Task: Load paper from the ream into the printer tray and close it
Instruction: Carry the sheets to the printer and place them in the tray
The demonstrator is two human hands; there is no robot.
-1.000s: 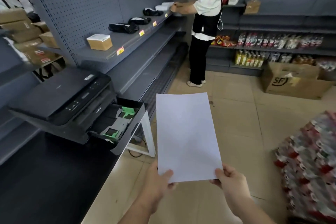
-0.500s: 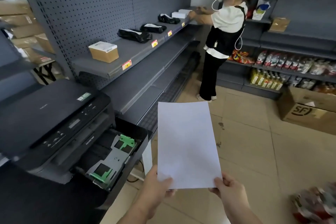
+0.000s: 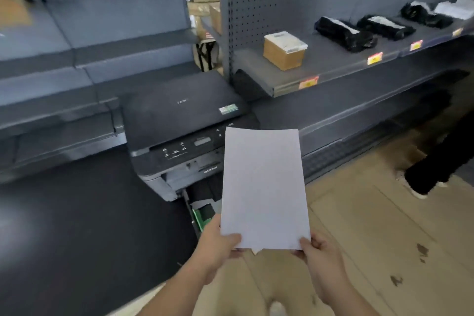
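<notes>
I hold a stack of white paper (image 3: 264, 187) upright in front of me, its long side running away from me. My left hand (image 3: 218, 241) grips its near left corner and my right hand (image 3: 320, 254) grips its near right corner. Behind the sheets stands a black printer (image 3: 179, 120) on a dark low shelf. Its pulled-out tray (image 3: 202, 210), with a green guide, shows just left of the paper; the sheets hide most of it. No ream is in view.
Grey shop shelving runs along the back. One shelf carries a small cardboard box (image 3: 284, 50) and black wrapped packages (image 3: 343, 33). A person's dark trouser leg and shoe (image 3: 431, 174) stand on the tiled floor at the right.
The view has swung left, so the printer now sits straight ahead behind the paper. The paper has come over the open tray. Both hands keep the same grip.
</notes>
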